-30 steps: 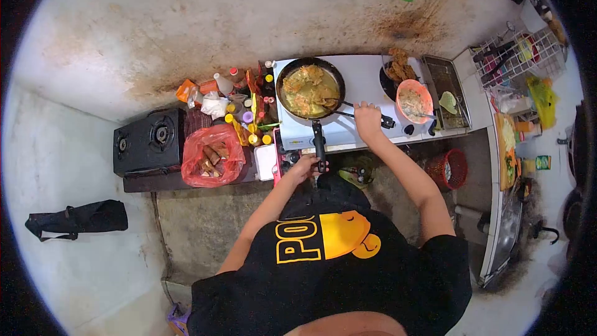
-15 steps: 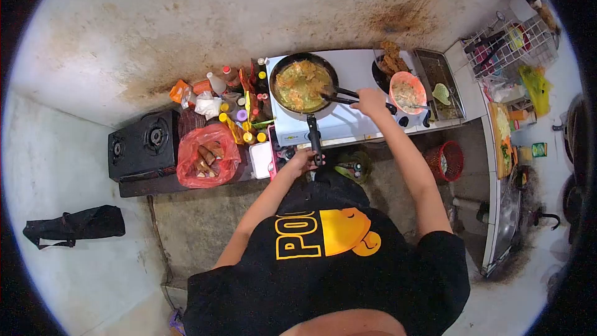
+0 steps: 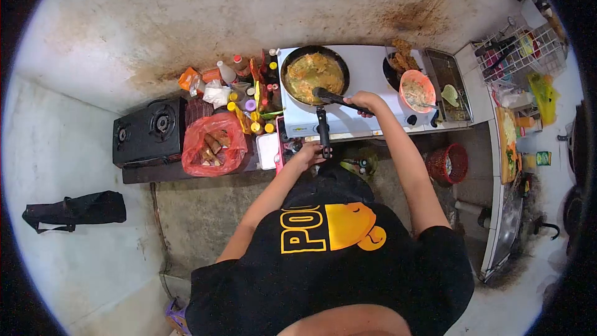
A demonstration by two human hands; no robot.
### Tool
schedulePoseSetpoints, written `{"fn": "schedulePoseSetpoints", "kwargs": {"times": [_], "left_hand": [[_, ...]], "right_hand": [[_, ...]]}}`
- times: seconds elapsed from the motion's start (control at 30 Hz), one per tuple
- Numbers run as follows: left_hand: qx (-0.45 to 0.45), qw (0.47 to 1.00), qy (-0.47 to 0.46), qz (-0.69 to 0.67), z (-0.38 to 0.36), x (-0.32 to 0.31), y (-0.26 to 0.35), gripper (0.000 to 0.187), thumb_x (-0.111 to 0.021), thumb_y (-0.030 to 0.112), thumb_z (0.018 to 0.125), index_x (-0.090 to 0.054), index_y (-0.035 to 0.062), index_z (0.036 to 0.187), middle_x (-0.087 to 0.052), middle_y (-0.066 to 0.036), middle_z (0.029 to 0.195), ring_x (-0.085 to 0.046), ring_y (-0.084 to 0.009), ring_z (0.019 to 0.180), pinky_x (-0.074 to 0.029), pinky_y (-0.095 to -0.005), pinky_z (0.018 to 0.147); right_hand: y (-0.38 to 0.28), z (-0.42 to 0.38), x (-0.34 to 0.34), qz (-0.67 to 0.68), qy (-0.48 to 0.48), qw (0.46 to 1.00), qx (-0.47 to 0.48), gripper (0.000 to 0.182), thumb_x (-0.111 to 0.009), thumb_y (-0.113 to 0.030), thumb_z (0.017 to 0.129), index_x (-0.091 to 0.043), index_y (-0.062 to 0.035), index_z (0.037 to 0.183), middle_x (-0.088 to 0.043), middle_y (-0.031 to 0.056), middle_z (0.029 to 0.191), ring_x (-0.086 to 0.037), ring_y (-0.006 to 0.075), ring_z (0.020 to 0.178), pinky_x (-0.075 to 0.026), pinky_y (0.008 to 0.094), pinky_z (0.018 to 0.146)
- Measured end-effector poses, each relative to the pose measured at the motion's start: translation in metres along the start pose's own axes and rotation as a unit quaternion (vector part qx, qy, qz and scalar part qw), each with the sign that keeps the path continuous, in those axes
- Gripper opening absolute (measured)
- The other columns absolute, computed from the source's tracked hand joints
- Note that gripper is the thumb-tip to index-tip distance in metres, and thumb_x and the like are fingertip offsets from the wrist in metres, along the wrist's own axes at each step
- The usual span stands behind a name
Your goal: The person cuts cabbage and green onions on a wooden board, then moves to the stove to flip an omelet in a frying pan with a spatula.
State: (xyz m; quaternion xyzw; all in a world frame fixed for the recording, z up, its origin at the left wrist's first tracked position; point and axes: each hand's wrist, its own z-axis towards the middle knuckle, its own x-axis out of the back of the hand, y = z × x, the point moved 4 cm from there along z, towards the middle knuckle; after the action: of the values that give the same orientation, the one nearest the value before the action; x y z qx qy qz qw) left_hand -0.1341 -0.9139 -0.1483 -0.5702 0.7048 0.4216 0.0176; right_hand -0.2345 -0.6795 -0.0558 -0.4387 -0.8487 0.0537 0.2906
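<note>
A black frying pan [image 3: 318,50] stands on the left side of the white stove [image 3: 367,74], with battered food [image 3: 314,74] frying in oil. My left hand [image 3: 309,154] is closed around the end of the pan's black handle [image 3: 323,127]. In my right hand [image 3: 367,102] is a pair of black tongs [image 3: 339,98], held at the pan's right near edge with the tips over the rim. Right of the pan, an orange bowl [image 3: 417,90] of batter holds a utensil. Behind it, fried pieces [image 3: 403,56] rest in a dark pan, partly hidden.
Bottles and sauce packets [image 3: 255,96] crowd the stove's left side. Farther left are a red plastic bag [image 3: 214,143] with brown pieces and a black two-burner stove [image 3: 149,130]. A red basket [image 3: 448,165] sits low on the right. A cutting board [image 3: 507,143] lies on the right counter.
My right hand has drawn the tongs back from the food toward the pan's near right edge, and their arms have come together. My left hand stays at the handle. The view has shifted slightly.
</note>
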Motion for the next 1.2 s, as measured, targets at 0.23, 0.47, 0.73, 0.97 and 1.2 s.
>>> {"fn": "schedulePoseSetpoints", "kwargs": {"times": [0.23,0.47,0.73,0.97,1.2], "left_hand": [[0.009,1.0,-0.001,0.013,0.006,0.002,-0.004,0.026,-0.039,0.011,0.101,-0.048,0.0065,0.125,-0.066,-0.012,0.117,-0.067,-0.0239,0.103,-0.051,-0.0371,0.088],[0.013,1.0,-0.004,0.019,0.007,0.005,-0.004,0.022,-0.042,0.01,0.101,-0.051,0.0068,0.121,-0.068,-0.009,0.114,-0.068,-0.0218,0.1,-0.052,-0.0356,0.084],[0.009,1.0,-0.01,0.016,0.018,0.008,-0.008,0.021,-0.042,0.011,0.099,-0.054,0.0083,0.116,-0.07,-0.007,0.107,-0.07,-0.0214,0.093,-0.05,-0.0333,0.079],[0.02,0.999,-0.004,0.028,0.022,0.01,-0.011,0.023,-0.042,0.012,0.1,-0.052,0.0085,0.12,-0.069,-0.007,0.11,-0.069,-0.0209,0.094,-0.051,-0.0336,0.08],[0.009,1.0,-0.013,0.024,0.019,0.01,-0.011,0.028,-0.042,0.014,0.101,-0.049,0.0077,0.127,-0.069,-0.008,0.111,-0.07,-0.0213,0.095,-0.052,-0.0326,0.078]], "right_hand": [[-0.016,0.015,-0.035,0.082,0.009,0.997,0.012,0.045,-0.07,-0.049,0.083,-0.055,-0.0072,0.078,-0.052,0.0063,0.062,-0.05,0.0193,0.047,-0.04,0.0347,0.043],[-0.023,-0.022,-0.025,-0.066,0.205,0.97,0.114,0.044,-0.073,-0.044,0.082,-0.067,-0.0009,0.078,-0.065,0.014,0.072,-0.066,0.0258,0.065,-0.051,0.0387,0.056],[-0.044,-0.076,-0.019,-0.292,0.362,0.874,0.139,0.026,-0.069,-0.029,0.085,-0.069,-0.0056,0.097,-0.071,0.0157,0.096,-0.069,0.0289,0.095,-0.054,0.0402,0.076],[-0.054,-0.08,-0.066,-0.471,0.513,0.685,0.216,0.013,-0.059,-0.015,0.084,-0.066,-0.0084,0.093,-0.063,0.0075,0.084,-0.065,0.0237,0.081,-0.049,0.0354,0.068],[-0.064,-0.073,-0.091,-0.493,0.478,0.686,0.24,0.018,-0.059,-0.016,0.083,-0.065,-0.005,0.097,-0.063,0.0079,0.088,-0.064,0.0232,0.083,-0.046,0.0348,0.07]]}}
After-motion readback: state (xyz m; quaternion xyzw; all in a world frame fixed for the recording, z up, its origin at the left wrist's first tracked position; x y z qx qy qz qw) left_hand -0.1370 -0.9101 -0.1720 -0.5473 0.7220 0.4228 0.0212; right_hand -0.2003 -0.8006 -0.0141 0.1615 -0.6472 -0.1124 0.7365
